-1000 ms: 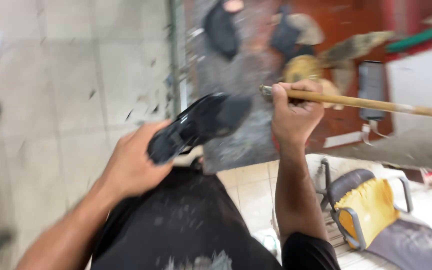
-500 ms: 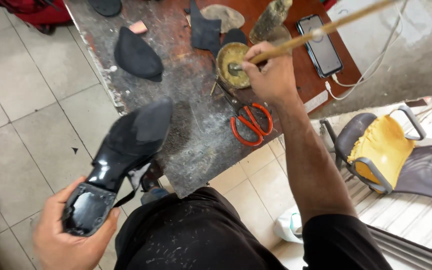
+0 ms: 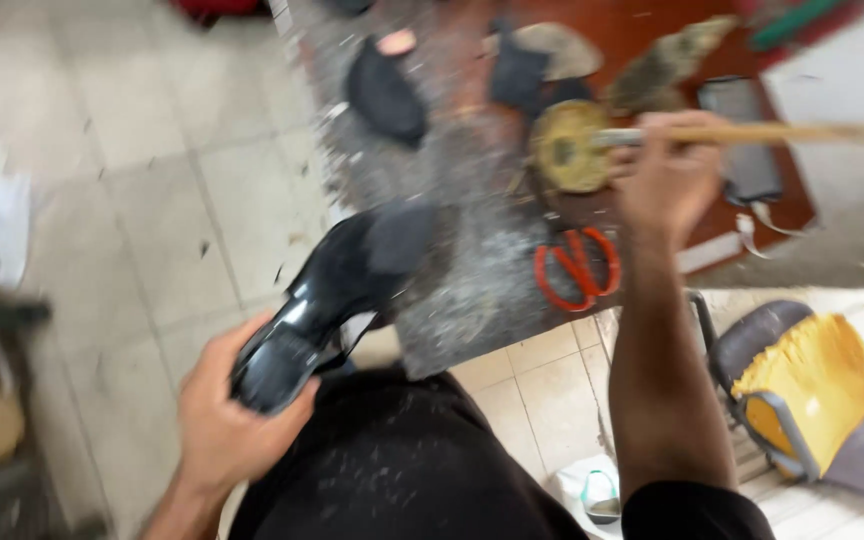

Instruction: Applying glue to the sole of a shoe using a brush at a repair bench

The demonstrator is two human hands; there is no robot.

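From the head camera, the picture is a bit blurry, but the gray speckled counter (image 3: 452, 290) is easy to see, so I will tell where things are from it. The left hand (image 3: 227, 420) is off the counter's near edge, above the person's lap, and its grip is closed around the heel end of a shiny black shoe (image 3: 327, 300). The shoe's toe points up over the counter's near corner. The right hand (image 3: 667, 175) is over the far side of the counter, and its grip is closed around a long wooden stick (image 3: 782, 132). The end of the stick sits in a small round tin (image 3: 564, 147) with yellowish stuff inside. Orange scissors (image 3: 577, 268) lie on the counter, between the tin and the near edge. A dark phone (image 3: 742, 140) lies just past the right hand. I think the stuff on the stick could drip onto the phone or the scissors if the stick swings fast. The shoe could also slip, because only its heel end is held.
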